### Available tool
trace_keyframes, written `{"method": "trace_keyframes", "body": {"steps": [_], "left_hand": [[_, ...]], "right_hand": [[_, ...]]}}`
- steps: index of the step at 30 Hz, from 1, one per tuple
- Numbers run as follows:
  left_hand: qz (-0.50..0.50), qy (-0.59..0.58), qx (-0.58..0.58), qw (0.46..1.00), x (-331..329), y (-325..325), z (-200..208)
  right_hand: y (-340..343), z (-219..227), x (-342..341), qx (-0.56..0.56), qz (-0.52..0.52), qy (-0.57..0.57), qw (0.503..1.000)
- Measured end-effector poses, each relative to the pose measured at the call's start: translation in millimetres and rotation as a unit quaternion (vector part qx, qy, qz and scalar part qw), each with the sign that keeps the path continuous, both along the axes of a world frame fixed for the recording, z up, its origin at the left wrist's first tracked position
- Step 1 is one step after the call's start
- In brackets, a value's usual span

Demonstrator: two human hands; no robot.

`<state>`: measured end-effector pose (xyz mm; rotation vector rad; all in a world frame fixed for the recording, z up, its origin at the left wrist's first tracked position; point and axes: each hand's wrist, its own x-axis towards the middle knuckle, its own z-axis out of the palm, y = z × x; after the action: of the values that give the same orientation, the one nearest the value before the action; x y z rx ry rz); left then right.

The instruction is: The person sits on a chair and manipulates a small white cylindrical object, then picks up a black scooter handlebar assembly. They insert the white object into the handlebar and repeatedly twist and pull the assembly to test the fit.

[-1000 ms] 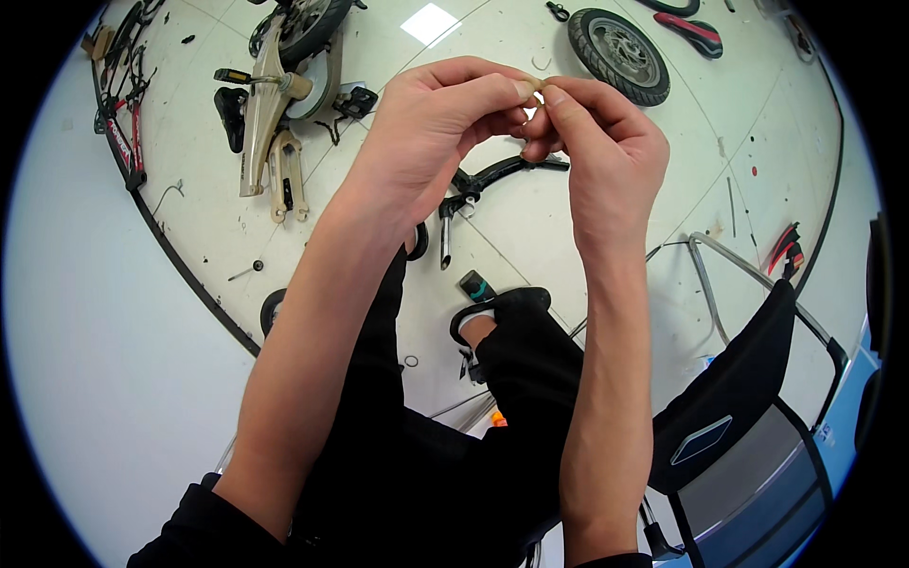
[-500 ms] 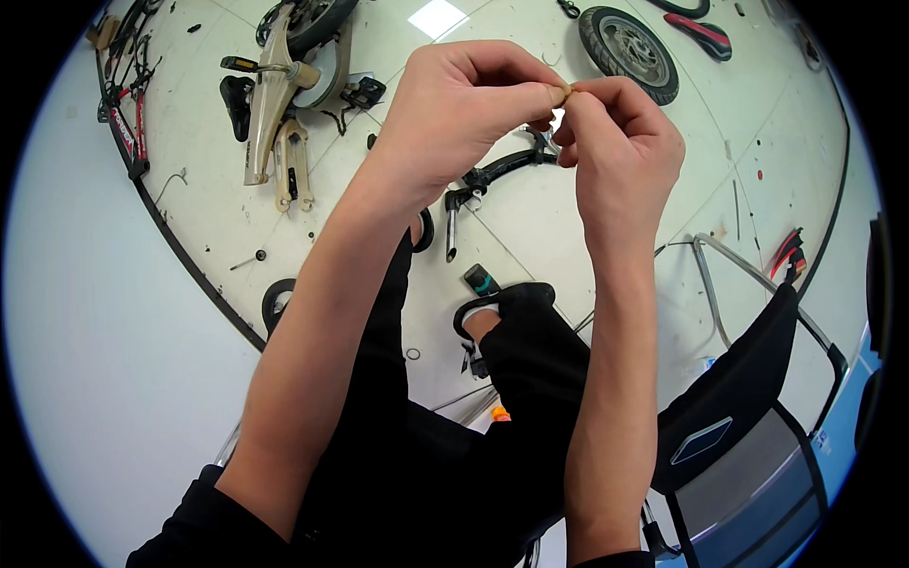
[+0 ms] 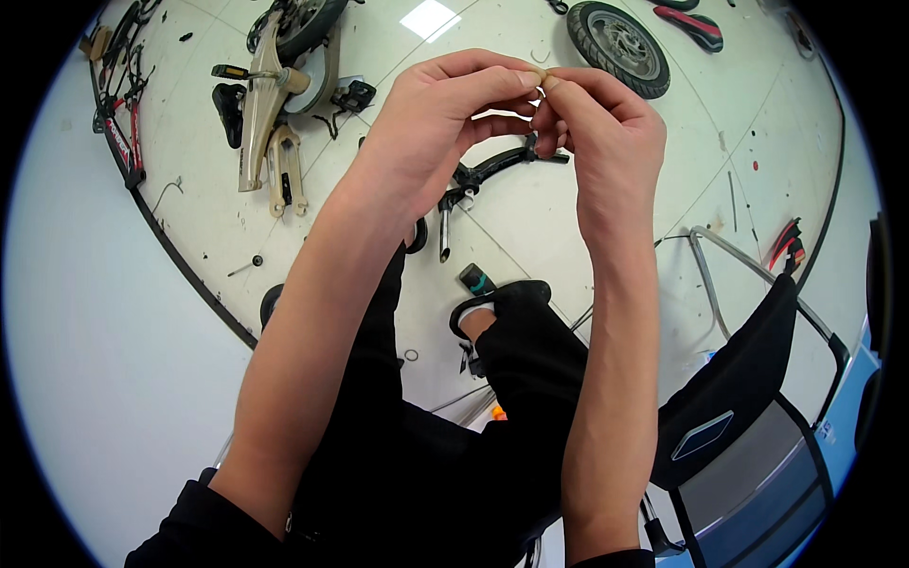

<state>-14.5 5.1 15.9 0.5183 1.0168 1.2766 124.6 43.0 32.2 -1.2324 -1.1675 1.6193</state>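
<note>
My left hand (image 3: 453,118) and my right hand (image 3: 606,133) are raised in front of me, their fingertips meeting. Thumb and forefinger of each are pinched together at the same spot. Whatever lies between the fingertips is too small and too hidden to name. Below the hands, on the floor, a black curved bar with a silver tube end (image 3: 492,172) shows partly behind the fingers.
A beige bike frame (image 3: 263,104) lies on the tiled floor at far left, a wheel with tyre (image 3: 620,47) at far right, near a black-and-red saddle (image 3: 689,28). A chair (image 3: 748,464) with a phone (image 3: 704,435) stands at right. A dark cylinder (image 3: 476,278) lies by my foot.
Both hands have shifted slightly left, still meeting at the fingertips. The left hand's lower fingers have spread out a little more. The floor view has moved slightly.
</note>
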Motion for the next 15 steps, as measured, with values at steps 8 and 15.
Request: {"method": "trace_keyframes", "body": {"steps": [8,15], "left_hand": [[-0.019,-0.024,-0.006,1.000,0.5,-1.9,1.0],[-0.002,0.164,0.080,0.983,5.0,-1.1,3.5]], "right_hand": [[1.5,-1.1,2.8,-0.023,-0.013,-0.017,0.999],[2.0,-2.2,-0.2,-0.083,-0.039,0.014,0.996]]}}
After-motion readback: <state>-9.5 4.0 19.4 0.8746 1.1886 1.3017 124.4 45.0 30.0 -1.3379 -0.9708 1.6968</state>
